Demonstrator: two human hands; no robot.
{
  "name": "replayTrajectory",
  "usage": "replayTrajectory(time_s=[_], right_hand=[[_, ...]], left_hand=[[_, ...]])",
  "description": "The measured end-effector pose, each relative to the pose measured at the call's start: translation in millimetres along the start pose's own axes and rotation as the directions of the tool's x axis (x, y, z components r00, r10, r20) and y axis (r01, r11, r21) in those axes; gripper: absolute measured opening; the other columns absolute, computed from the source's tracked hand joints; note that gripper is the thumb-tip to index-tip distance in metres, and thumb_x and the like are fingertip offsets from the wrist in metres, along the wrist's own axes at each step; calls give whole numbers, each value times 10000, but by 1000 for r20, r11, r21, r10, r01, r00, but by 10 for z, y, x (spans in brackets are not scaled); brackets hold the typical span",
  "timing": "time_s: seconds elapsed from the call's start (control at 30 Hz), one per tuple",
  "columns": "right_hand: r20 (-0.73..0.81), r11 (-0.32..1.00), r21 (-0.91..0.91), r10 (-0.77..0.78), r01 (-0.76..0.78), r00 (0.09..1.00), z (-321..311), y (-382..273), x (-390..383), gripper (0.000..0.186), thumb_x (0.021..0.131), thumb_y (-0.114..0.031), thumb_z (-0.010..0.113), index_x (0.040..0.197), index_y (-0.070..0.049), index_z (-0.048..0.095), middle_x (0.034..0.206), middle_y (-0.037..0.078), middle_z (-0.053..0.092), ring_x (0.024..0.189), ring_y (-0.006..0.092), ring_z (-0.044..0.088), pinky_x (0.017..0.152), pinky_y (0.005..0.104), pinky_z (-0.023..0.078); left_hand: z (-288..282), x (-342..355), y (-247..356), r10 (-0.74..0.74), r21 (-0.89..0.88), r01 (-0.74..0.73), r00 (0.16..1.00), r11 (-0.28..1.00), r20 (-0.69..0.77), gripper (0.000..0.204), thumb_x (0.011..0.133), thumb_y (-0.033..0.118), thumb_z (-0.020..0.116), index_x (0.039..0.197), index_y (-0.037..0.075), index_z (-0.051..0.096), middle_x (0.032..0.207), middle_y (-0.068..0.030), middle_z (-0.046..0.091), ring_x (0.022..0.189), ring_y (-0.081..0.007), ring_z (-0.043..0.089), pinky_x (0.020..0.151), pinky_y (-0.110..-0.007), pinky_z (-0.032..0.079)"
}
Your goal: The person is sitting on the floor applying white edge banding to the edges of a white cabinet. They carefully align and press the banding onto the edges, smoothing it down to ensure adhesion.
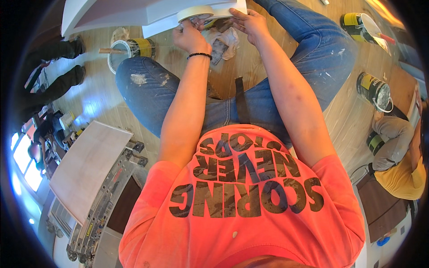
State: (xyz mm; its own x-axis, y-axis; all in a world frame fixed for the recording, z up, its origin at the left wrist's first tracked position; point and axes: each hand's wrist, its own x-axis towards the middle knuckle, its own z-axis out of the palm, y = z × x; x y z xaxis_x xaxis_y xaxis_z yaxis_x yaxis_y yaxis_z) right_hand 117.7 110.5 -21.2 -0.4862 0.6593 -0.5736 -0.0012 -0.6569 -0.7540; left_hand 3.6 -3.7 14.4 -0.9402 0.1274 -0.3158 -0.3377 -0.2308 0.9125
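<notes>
Tape roll held against a white panel

The left hand [191, 36] is pinched on the tape roll [195, 12]; light and stiff, it is best gripped by its rim. Right of it, the right hand [251, 24] is spread flat on the panel [134, 13].

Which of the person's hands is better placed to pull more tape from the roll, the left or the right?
Probably the left hand: its fingers are already at the roll of masking tape. The right hand lies flat on the white panel beside the roll, apparently steadying it.
</notes>
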Motion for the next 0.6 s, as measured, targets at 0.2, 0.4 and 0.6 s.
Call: replayTrajectory(time_s=[0.2, 0.4, 0.6], right_hand=[[-17, 998, -36, -51, 50, 999, 12, 22, -16, 411, 827, -233, 894, 1098, -5, 686, 954, 69, 744, 860, 138, 714, 726, 283, 556], [-24, 998, -27, -60, 60, 998, -6, 22, -1, 434, 823, -239, 898, 1112, 8, 689, 970, 84, 748, 867, 144, 714, 721, 293, 550], [-39, 999, -18, 37, -37, 999, 14, -45, -79, 420, 875, -315, 848, 1155, -38, 702, 1015, 49, 756, 879, 148, 714, 797, 320, 503]], left_hand=[[52, -119, -85, 143, -59, -138, 986, 989, 91, 240, 1043, 160, 546, 1110, -65, 598, 1061, -170, 696, 932, -249, 712, 775, -348, 565], [83, -272, -76, 551, 481, -729, 684, 487, 478, 291, 952, 239, 632, 1107, -3, 677, 1020, -168, 643, 974, -370, 629, 852, -430, 509], [124, -123, -86, 529, 634, -721, 667, 279, 525, 371, 866, 390, 764, 1024, 54, 743, 1083, -178, 623, 1088, -424, 565, 905, -523, 454]])
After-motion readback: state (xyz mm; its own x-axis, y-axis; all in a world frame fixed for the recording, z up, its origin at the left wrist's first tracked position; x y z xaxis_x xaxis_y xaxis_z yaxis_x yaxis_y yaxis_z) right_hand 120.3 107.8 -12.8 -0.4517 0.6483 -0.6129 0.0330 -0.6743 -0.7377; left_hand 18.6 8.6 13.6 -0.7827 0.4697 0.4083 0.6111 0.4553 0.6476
